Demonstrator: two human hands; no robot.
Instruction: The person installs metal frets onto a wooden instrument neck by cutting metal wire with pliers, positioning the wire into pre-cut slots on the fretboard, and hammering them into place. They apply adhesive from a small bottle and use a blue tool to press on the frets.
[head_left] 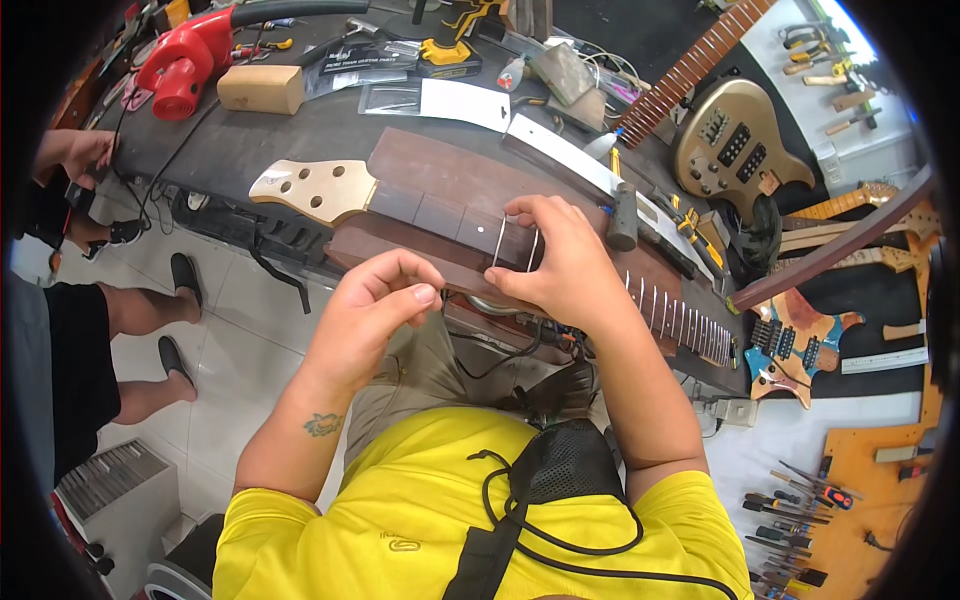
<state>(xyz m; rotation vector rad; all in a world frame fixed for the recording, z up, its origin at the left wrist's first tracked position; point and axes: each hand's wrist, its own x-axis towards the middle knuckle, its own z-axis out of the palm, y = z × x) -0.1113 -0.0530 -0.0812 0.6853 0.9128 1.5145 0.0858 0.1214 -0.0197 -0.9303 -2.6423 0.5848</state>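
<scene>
A guitar neck lies across wooden blocks on the bench, its pale headstock with several holes toward the left. Its dark fretboard shows bare slots near the headstock and metal frets farther right. My right hand is closed over the board, thumb at the near edge and fingers at the far edge, pinching the ends of a fret wire. Another wire is partly hidden under that hand. My left hand hovers just short of the neck's near edge, fingers curled and thumb against the index finger; anything inside is hidden.
A hammer lies right of the neck beside a long metal bar. At the back are a red blower, a wood block and a yellow drill. Guitars hang at right. Another person's hand is at far left.
</scene>
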